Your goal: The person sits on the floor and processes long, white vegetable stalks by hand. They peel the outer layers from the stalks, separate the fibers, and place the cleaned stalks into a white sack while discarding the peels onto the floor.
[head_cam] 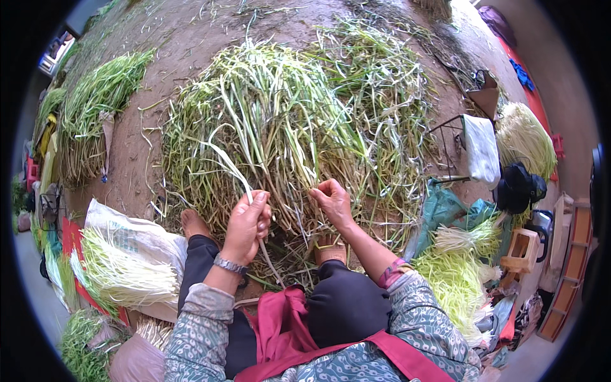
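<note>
In my left hand (248,224), a long pale leafy stalk (228,164) is gripped; its leaves rise above the fist and its white stem hangs below towards my lap. To the right, my right hand (331,199) has thumb and forefinger pinched together at the lower edge of the pile; whether something thin is between them cannot be told. A big heap of green and yellowed leafy stalks (267,105) lies on the floor in front of me, its brownish stem ends towards my feet.
Cleaned pale stalks (129,272) lie on a white woven sack (157,238) at left. At right are yellow-green stalks (448,281), a green plastic sheet (432,210), a metal frame with a white cushion (479,148) and a wooden stool (520,250). Another green bundle (95,110) stands far left.
</note>
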### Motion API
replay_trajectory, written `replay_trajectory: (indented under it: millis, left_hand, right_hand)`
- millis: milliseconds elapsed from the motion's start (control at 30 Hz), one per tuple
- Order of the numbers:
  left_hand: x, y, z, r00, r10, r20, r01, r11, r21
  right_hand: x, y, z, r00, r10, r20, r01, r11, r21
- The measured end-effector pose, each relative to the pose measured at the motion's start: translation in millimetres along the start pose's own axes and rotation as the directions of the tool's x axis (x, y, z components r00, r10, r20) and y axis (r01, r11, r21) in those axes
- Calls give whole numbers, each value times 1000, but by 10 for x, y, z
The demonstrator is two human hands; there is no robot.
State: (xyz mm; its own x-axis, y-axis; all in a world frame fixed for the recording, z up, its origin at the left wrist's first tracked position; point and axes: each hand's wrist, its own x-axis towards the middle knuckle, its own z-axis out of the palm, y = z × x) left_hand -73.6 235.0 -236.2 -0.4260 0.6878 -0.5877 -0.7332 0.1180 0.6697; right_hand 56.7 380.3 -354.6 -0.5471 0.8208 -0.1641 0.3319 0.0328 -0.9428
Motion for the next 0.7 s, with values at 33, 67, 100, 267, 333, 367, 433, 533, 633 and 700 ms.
replay_trajectory:
  millis: [33, 67, 100, 267, 333, 367, 433, 533, 633, 700]
  left_hand:
    - [39, -53, 62, 1000, -9, 2, 9, 1000, 19]
    - [85, -111, 106, 1000, -19, 16, 18, 1000, 13]
    - [138, -176, 154, 999, -23, 32, 22, 999, 27]
    - [277, -381, 437, 998, -25, 61, 20, 997, 79]
    - [325, -463, 502, 998, -20, 64, 15, 997, 71]
    - [319, -487, 535, 999, -9, 43, 5, 995, 103]
    - [302, -542, 570, 999, 31, 8, -31, 993, 113]
    - [301, -566, 550, 989, 150, 9, -150, 981, 120]
    - [287, -519, 553, 974, 222, -37, -218, 971, 95]
    - [264, -464, 566, 961, 246, -122, -234, 966, 108]
  right_hand:
    - [-45, -71, -96, 1000, 18, 8, -18, 1000, 5]
    - [-86, -157, -173, 1000, 10, 2, -10, 1000, 5]
    - [-126, -219, -254, 1000, 3, -4, -3, 1000, -1]
    - [-276, -464, -503, 999, -40, 26, 40, 999, -18]
    - [-315, -520, -556, 996, -47, 70, 46, 999, 8]
    - [-328, -553, -562, 993, -100, 63, 100, 995, 2]
    - [-348, -608, -559, 978, -205, 44, 206, 979, -11]
    - [-372, -700, -528, 938, -341, 54, 343, 939, -28]
    - [-402, -674, -453, 908, -409, 93, 413, 911, -20]
    - [-416, -677, -431, 896, -426, 128, 434, 899, -47]
